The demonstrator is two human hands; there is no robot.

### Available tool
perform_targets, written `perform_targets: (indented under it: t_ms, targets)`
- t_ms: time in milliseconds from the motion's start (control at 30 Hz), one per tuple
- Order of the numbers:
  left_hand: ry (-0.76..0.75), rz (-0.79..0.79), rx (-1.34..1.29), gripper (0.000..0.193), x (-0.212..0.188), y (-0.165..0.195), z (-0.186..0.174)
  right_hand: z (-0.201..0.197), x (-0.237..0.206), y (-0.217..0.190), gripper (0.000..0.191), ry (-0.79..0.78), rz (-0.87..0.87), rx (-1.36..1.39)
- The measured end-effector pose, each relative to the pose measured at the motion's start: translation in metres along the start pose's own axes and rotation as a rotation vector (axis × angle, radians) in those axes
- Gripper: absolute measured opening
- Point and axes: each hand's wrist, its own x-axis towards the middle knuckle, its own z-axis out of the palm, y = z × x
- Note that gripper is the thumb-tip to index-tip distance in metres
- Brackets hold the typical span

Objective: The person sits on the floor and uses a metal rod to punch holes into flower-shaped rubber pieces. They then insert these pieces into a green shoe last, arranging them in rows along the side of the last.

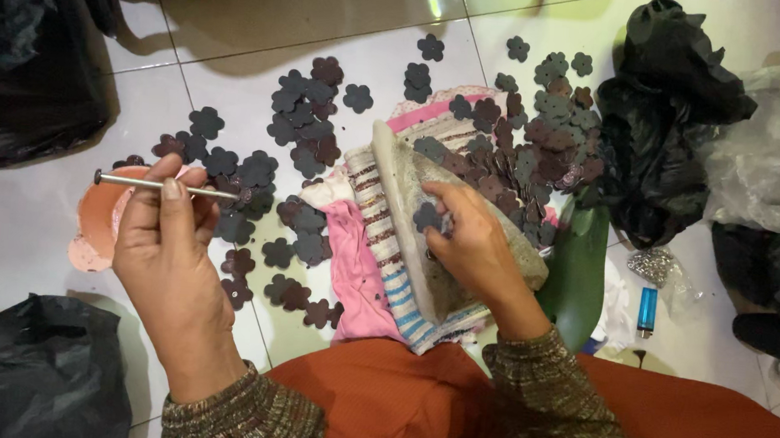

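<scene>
A: Where is each hand, and what does it hold?

B: The left hand [162,231] is closed around a thin metal rod [165,186]. The rod's long axis runs nearly level, left to right; its small round head points left and its tip points right, toward the scattered dark flower-shaped cutouts [301,117] on the tiled floor [31,249].

A: And the right hand?

B: The right hand [472,243] rests on a grey slanted pad [462,238] that lies on striped cloth [387,255]. Its fingertips pinch or press a single flower cutout [426,217] against the pad surface; which of the two cannot be told from this view.

A: How does that cutout lie relative to the rod?

B: It sits to the right of the rod tip and slightly lower, well apart from it, with the raised left edge of the pad between them. The right hand is touching it; the left hand is the farther one.

A: What surrounds the work area?

B: A dense heap of cutouts [533,138] lies beyond the pad. An orange dish [97,217] sits under the left hand. Black plastic bags [662,128] stand at the right, and a blue lighter [647,310] lies near them. The person's lap is covered in orange fabric [414,404].
</scene>
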Motion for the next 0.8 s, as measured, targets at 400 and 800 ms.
perform_targets:
  t_ms: [400,800]
  targets:
    - [-0.007,0.002,-0.014,0.024,0.001,-0.002,0.002,-0.007,0.009,0.007,0.012,0.158,0.045,-0.055]
    - [0.000,-0.011,0.018,0.025,0.000,0.000,0.001,-0.004,-0.023,0.008,0.036,0.194,-0.019,-0.059]
